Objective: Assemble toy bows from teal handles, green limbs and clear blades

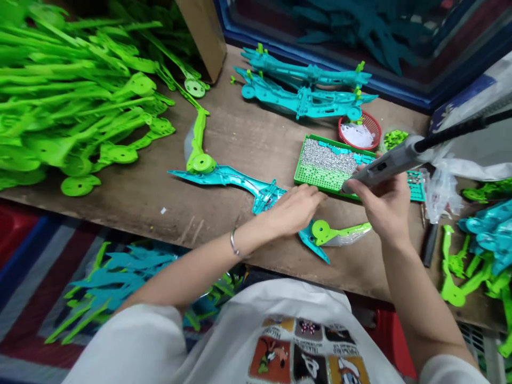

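In my right hand (386, 205) is a grey electric screwdriver (386, 162) with a black cord; its tip points left over a green basket (302, 178). Small silvery pieces, probably screws, fill that basket, with a few turquoise parts on top. My left hand (296, 208) is closed, its fingertips together near the basket's front edge; whatever they hold, if anything, is hidden. Beneath the left hand lies a turquoise toy bow body (236, 176), partly covered by hand and wrist. Green limbs join its two ends, one at the left (198, 144) and one at the right (340, 233).
Green plastic parts (72, 106) are heaped at the left. Assembled turquoise bodies (304, 101) lie at the back, beside a red basket (374, 125) of white pieces. More turquoise and green parts (492, 234) crowd the right; a black-handled tool (431, 245) lies near them.
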Demonstrator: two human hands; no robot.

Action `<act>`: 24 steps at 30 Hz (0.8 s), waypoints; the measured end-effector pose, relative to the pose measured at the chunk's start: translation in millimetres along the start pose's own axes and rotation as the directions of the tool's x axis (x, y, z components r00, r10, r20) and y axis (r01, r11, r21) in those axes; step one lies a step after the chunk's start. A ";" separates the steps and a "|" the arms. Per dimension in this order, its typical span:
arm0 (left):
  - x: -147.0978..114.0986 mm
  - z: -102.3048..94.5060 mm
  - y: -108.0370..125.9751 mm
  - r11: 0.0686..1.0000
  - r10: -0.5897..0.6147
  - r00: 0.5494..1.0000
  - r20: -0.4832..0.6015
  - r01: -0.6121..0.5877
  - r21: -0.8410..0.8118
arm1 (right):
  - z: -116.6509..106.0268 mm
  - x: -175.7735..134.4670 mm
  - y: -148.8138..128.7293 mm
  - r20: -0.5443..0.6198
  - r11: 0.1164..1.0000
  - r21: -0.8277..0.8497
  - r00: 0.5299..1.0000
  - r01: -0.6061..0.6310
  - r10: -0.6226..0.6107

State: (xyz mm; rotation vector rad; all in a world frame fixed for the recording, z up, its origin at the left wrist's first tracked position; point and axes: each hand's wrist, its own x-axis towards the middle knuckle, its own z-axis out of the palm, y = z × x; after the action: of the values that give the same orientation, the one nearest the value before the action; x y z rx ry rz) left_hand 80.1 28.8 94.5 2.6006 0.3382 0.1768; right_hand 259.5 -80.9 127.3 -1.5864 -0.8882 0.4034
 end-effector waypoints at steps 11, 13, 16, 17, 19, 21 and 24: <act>-47.6 70.7 36.4 0.990 -0.126 0.969 -0.213 0.109 -0.090 | 3.8 34.4 14.5 -0.143 0.954 0.259 0.983 0.150 -0.115; -45.0 70.7 33.4 0.986 -0.150 0.963 -0.224 0.127 -0.112 | 12.3 36.6 30.1 -0.220 0.963 0.209 0.968 0.169 -0.122; -42.8 69.5 29.9 0.981 -0.165 0.959 -0.229 0.137 -0.135 | 20.4 37.4 48.1 -0.250 0.974 0.183 0.965 0.130 -0.082; -42.5 69.6 29.3 0.980 -0.168 0.958 -0.232 0.137 -0.143 | 21.7 37.4 51.9 -0.253 0.972 0.196 0.965 0.126 -0.075; -42.4 70.7 28.8 0.979 -0.173 0.956 -0.238 0.139 -0.152 | 22.7 37.5 56.9 -0.253 0.969 0.214 0.965 0.124 -0.068; -42.3 72.5 29.0 0.978 -0.177 0.953 -0.246 0.141 -0.154 | 22.8 37.7 59.4 -0.244 0.974 0.200 0.968 0.107 -0.057; -42.0 75.0 29.6 0.976 -0.186 0.950 -0.250 0.149 -0.158 | 22.4 37.9 61.4 -0.235 0.984 0.156 0.971 0.080 -0.041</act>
State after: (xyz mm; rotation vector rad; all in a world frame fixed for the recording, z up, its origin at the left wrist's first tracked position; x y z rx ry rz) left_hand 59.9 -42.7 42.0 2.3993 0.6172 0.4719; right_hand 287.9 -37.6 72.3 -1.4169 -0.7043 0.2361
